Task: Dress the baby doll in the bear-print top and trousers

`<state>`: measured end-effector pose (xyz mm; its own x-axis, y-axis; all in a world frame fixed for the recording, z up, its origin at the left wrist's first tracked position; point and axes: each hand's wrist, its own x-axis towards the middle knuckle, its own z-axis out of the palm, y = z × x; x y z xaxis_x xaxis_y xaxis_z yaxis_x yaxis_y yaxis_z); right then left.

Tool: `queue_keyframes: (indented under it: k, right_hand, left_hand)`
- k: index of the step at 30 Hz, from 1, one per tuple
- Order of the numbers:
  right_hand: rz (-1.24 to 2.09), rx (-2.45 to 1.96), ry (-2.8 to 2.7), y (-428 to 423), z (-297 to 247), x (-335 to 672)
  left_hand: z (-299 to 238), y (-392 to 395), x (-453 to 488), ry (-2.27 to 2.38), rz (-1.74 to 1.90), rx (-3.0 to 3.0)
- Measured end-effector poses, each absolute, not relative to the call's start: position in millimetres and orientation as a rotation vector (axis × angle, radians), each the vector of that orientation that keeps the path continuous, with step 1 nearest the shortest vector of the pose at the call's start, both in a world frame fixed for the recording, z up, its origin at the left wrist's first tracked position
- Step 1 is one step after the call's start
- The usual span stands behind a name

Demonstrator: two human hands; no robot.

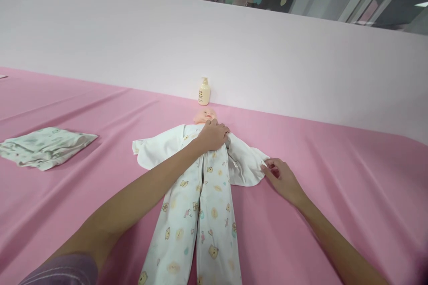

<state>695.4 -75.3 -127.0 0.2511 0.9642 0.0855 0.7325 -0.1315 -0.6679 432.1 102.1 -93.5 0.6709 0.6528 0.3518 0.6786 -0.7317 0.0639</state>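
Note:
A baby doll point(205, 116) lies on its back on the pink cloth, dressed in a white romper point(197, 213) printed with small bears. My left hand point(214, 136) rests on the doll's chest with its fingers curled over the garment's front edge near the neck. My right hand point(281, 176) lies at the doll's right sleeve end point(249, 167), fingers pinching the sleeve's edge. The romper's legs stretch toward me, flat on the cloth.
A cream pump bottle point(203, 91) stands behind the doll's head against the pale pink wall point(234, 53). A folded, patterned white cloth point(43, 146) lies to the left on the pink table cover point(334, 187).

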Motion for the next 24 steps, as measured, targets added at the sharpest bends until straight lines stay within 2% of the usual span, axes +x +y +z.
queue_keyframes:
  k: [3, 7, 13, 19, 24]
  right_hand:
    - [0.516, -1.794, -1.437, -77.3, -128.6, 690.6]
    - [0.449, -1.862, -1.356, -83.1, -130.4, 697.7]
    - [0.233, -1.981, -1.612, -89.3, -134.9, 715.7]
    - [-0.158, -1.773, -1.717, -86.4, -148.6, 717.1]
    - [-0.225, -1.747, -1.86, -85.6, -152.9, 718.6]
  left_hand:
    - [-93.6, 99.8, 432.7, -1.139, -0.536, -2.784]
    - [-93.6, 97.3, 435.1, -1.175, -0.509, -2.742]
    - [-91.8, 94.9, 439.8, -1.173, -0.402, -2.71]
    - [-89.9, 95.1, 444.1, -1.201, -0.347, -2.766]
    - [-76.2, 94.8, 440.0, -1.208, -0.466, -2.802]
